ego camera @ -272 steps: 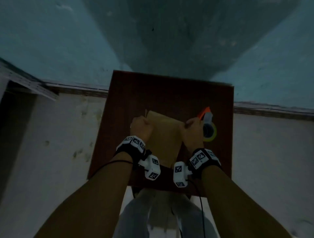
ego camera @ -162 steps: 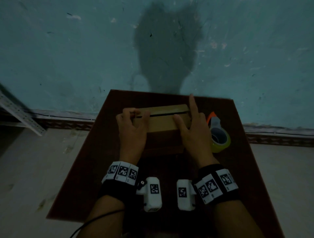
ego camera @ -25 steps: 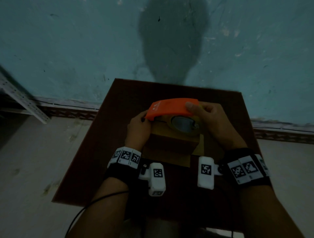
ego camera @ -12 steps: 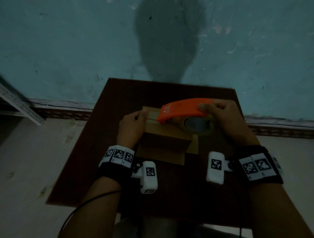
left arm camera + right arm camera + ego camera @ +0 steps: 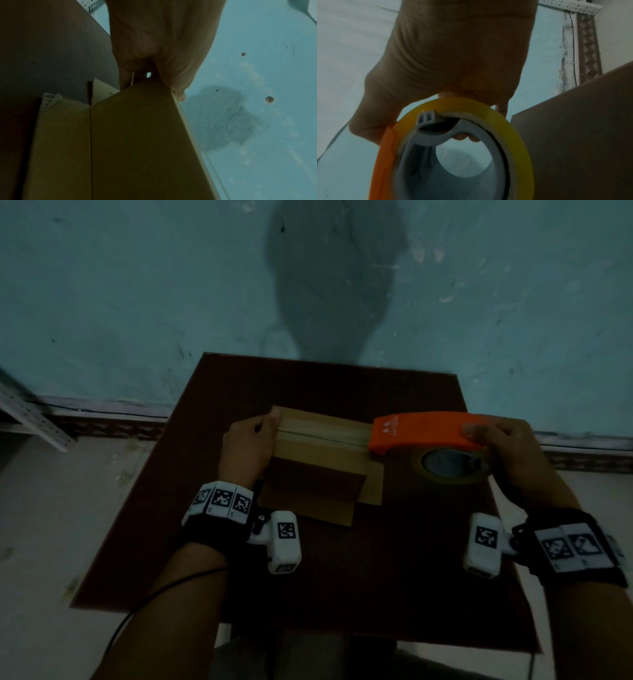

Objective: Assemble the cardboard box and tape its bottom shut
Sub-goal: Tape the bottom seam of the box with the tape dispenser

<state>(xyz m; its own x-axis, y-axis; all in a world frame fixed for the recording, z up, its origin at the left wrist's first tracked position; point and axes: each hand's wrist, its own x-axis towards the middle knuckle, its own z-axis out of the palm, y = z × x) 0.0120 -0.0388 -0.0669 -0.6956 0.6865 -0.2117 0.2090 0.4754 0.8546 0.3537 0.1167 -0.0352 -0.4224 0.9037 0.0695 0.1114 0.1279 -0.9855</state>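
Observation:
A small cardboard box stands bottom up on the dark brown table, its lower flaps spread flat toward me. A strip of tape runs along the seam of the closed flaps. My left hand grips the box's left end, thumb on top; the left wrist view shows the same box with my left hand pinching its edge. My right hand holds the orange tape dispenser with its yellow tape roll just past the box's right edge. The right wrist view shows the yellow tape roll close up.
The table stands against a teal wall. A perforated metal rail leans at the far left. A black cable trails from my left forearm. Pale floor lies on both sides of the table.
My right hand has drawn the dispenser from the box's left end across the seam to beyond its right edge, leaving tape behind. My left hand stayed on the left end.

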